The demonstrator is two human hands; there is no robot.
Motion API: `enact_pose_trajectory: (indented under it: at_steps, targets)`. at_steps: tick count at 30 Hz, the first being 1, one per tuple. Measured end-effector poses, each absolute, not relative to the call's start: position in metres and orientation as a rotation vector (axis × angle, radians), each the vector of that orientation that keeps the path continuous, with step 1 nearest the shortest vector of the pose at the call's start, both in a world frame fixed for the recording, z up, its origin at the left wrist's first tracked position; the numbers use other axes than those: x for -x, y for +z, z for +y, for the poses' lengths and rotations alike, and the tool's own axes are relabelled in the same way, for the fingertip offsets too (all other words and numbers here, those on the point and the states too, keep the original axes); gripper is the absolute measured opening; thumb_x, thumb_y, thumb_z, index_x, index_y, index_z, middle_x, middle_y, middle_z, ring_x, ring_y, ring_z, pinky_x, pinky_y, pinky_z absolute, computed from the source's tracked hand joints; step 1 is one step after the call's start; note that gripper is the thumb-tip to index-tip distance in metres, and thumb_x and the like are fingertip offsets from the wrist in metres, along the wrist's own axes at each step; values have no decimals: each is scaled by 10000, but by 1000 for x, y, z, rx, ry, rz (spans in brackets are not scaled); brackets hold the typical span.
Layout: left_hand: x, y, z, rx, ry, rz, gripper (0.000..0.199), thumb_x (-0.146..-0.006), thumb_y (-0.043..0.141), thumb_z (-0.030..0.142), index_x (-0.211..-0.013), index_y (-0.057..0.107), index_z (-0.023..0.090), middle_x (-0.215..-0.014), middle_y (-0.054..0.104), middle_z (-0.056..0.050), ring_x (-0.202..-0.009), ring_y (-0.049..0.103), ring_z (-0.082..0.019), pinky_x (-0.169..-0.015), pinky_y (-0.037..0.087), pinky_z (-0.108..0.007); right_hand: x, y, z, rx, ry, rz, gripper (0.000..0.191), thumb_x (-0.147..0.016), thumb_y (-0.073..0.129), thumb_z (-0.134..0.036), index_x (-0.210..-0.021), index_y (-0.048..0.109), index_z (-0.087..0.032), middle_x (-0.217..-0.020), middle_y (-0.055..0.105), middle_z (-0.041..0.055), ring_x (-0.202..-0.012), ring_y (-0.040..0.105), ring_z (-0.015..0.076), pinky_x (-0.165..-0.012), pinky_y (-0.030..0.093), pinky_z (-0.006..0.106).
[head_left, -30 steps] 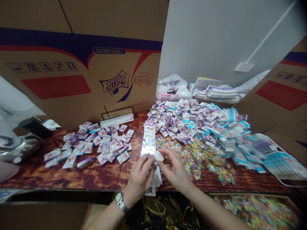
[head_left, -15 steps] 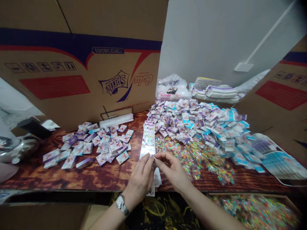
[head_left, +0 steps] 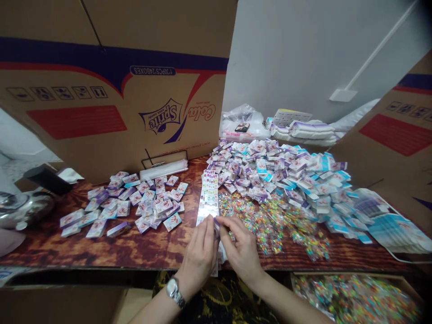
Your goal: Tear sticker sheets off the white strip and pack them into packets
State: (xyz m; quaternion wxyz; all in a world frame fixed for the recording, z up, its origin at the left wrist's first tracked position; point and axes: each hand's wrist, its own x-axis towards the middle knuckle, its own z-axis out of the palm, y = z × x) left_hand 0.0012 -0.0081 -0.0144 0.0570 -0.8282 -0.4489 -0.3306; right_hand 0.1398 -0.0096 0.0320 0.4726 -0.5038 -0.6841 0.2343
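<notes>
Both hands meet at the table's front edge, over the lower end of a strip of sticker sheets [head_left: 208,203]. My left hand [head_left: 198,248], with a watch on its wrist, is closed around a small purple-and-white box [head_left: 216,225]. My right hand [head_left: 241,245] pinches the same box near its top with thumb and forefinger. Most of the box is hidden by the fingers. Right of the hands lie clear packets of colourful candy [head_left: 270,220]. A scattered group of small printed boxes [head_left: 148,202] lies to the left.
A large heap of small boxes [head_left: 276,166] covers the back right of the table. Flat cartons [head_left: 398,227] are stacked at the far right. Big cardboard boxes [head_left: 111,99] stand behind. An open carton of candy packets [head_left: 357,297] sits below the edge. A metal kettle [head_left: 27,209] is far left.
My hands have shifted slightly, and the right fingers have moved a little left along the box's top. More of its purple side shows. The things lying on the table have not moved.
</notes>
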Motion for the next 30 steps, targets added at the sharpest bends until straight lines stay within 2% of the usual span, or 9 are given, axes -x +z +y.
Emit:
enact_pose_trajectory:
  at_steps: [3,6,9,13,15,18,20,22,30]
  targets:
    - [-4,-15,-8,2496,-982,-1392,632,-881,380,95,-1441,87,70,-1278,494,-220,-1166,489,-294,-932,467,-427,-135,20,-18,1181,406,-1762,445,-885,413,-107,-1311,439,-232,-1097,608,88,-1028,542,216,-896,450,397]
    - [-6,-14,-10,2496,-1006,-1425,625,-888,348,105,-1443,62,71,-1267,498,-222,-1140,507,-284,-903,485,-411,-133,12,-23,1171,382,-1804,499,-891,393,-110,-1373,348,-231,-1164,582,105,-1078,520,227,-929,432,430]
    - [5,-12,-5,2511,-1019,-1430,598,-894,362,135,-1439,119,95,-1233,528,-200,-1109,526,-271,-892,488,-404,-139,9,-14,1166,563,-1844,417,-911,402,-175,-1325,411,-223,-1159,598,100,-1073,543,218,-917,452,404]
    - [50,-4,29,2378,-930,-1552,509,-872,462,187,-1362,345,116,-1108,600,-175,-979,579,-270,-793,524,-384,-163,1,27,1241,682,-1919,344,-936,398,-273,-1265,483,-216,-1108,644,78,-1037,580,204,-888,468,379]
    - [72,3,52,2249,-832,-1635,480,-862,485,218,-1317,408,82,-1103,599,-205,-1011,561,-323,-803,509,-453,-174,-8,54,1292,563,-2057,372,-926,418,-307,-1272,491,-191,-1202,594,107,-1123,529,230,-947,423,415]
    - [84,7,67,2183,-777,-1639,515,-837,539,271,-1303,430,81,-1308,462,-231,-1240,364,-418,-934,387,-591,-179,-24,87,1299,404,-2322,527,-883,489,-376,-1351,410,-147,-1373,438,149,-1286,365,276,-1046,311,459]
    - [75,1,58,2321,-763,-1559,465,-854,521,274,-1291,452,131,-1349,441,-184,-1291,316,-380,-970,371,-579,-177,-32,99,1318,346,-2470,645,-845,535,-440,-1387,356,-141,-1447,317,152,-1345,241,318,-1071,247,497]
    - [59,-13,38,2614,-667,-1420,384,-880,484,275,-1255,494,192,-1279,533,-119,-1253,405,-310,-962,418,-527,-173,-39,103,1335,339,-2579,713,-816,554,-501,-1400,334,-156,-1467,275,143,-1354,194,350,-1065,221,539]
    - [20,-50,-8,2877,-572,-1434,467,-877,501,336,-1284,460,113,-1373,426,-195,-1313,313,-345,-971,433,-484,-167,-53,92,1324,290,-2570,483,-878,505,-429,-1324,453,-250,-1381,441,98,-1313,313,312,-1028,265,546]
